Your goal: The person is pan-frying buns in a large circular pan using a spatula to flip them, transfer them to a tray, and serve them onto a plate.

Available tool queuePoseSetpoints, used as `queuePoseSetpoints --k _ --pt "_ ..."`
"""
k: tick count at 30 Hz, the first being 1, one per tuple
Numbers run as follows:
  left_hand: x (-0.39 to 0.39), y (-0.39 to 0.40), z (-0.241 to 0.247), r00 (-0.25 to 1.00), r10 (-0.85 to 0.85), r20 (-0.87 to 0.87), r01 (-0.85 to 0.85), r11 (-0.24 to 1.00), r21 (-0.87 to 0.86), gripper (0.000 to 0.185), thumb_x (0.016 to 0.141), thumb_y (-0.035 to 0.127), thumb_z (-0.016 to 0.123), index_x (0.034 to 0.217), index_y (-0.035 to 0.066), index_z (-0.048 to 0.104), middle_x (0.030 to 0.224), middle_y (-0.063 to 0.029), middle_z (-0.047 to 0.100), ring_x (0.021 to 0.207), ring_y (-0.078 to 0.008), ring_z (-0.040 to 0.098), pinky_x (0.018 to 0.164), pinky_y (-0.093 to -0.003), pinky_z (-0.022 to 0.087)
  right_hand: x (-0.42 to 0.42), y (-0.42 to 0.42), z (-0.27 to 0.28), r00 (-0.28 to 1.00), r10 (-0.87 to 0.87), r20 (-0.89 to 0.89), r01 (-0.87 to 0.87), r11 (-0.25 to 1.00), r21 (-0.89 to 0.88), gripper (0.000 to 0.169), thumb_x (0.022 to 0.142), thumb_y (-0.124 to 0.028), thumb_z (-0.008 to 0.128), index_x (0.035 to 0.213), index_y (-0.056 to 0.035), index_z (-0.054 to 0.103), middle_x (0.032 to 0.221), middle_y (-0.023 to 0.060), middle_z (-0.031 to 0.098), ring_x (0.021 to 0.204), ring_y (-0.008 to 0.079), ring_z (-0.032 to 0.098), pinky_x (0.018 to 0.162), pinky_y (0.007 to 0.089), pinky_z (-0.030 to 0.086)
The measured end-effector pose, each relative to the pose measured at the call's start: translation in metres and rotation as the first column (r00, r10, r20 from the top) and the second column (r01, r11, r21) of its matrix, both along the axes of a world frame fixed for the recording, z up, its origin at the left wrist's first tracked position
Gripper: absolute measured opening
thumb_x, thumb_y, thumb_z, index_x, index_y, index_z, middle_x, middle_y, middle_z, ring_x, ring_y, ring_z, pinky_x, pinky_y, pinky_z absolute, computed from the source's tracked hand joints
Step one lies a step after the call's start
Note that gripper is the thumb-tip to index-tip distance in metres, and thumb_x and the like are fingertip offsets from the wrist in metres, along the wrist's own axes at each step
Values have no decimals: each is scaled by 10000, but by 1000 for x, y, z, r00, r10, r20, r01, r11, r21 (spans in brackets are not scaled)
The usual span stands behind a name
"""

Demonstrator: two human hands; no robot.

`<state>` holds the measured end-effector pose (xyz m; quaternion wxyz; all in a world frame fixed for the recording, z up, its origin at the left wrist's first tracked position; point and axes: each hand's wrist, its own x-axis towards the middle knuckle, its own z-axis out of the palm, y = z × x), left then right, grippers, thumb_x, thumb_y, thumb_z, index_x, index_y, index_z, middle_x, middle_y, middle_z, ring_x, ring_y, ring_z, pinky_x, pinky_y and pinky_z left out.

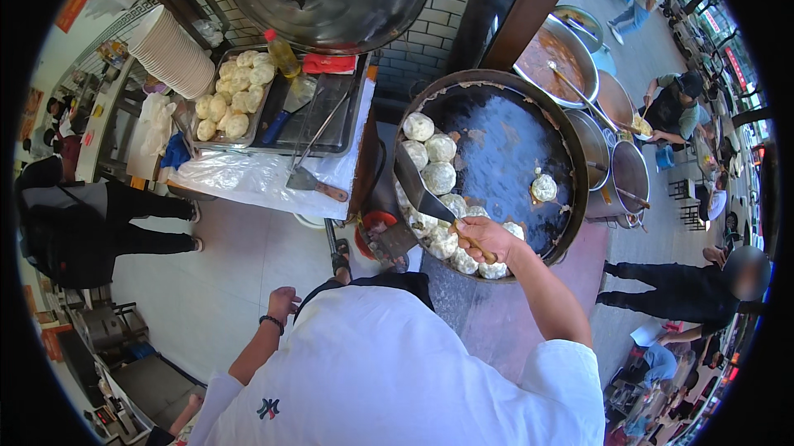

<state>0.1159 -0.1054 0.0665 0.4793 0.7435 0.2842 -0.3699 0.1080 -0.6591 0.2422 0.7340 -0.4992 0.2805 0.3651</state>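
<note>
My right hand [487, 240] grips the wooden handle of a broad metal spatula [422, 191]. Its dark blade lies across the left side of a large round griddle pan [574, 216], among pale round filled buns [439, 177]. Several more buns line the pan's near edge, partly covered by the spatula and my hand. One lone bun [544, 188] sits at the right on the dark, oily pan surface. My left hand [283, 303] hangs beside my body with fingers loosely curled; nothing shows in it, though its palm is hidden.
Left of the pan, a table carries a tray of buns [237, 91], an oil bottle [283, 55] and a wooden-handled scraper [315, 184]. A red bucket [374, 232] stands beneath. Pots, including one of reddish stew [552, 58], crowd the right. People stand on both sides.
</note>
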Motion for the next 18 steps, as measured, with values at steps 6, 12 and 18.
queuePoseSetpoints --k 6,12,18 --pt "-50 53 -33 288 -942 175 679 330 656 146 708 216 650 709 74 618 792 -160 645 740 -357 620 649 -441 500 20 10 -11 1000 13 1 -13 1000 22 261 975 -293 489 1002 -36 519 601 9 449 408 92 390 337 242 306" --pt "-53 47 -11 221 -968 115 755 245 608 227 754 281 575 706 63 617 721 -154 631 710 -345 628 627 -440 502 167 10 -50 766 -642 38 589 724 358 282 965 -313 474 958 -35 516 599 -2 430 416 93 379 364 230 327" --pt "-28 32 -36 930 -273 248 271 962 43 169 844 145 529 905 8 605 765 -125 635 515 -188 568 477 -320 495 124 -52 -8 797 -579 171 545 812 209 301 965 -347 467 993 -50 511 657 1 456 467 88 397 373 229 332"
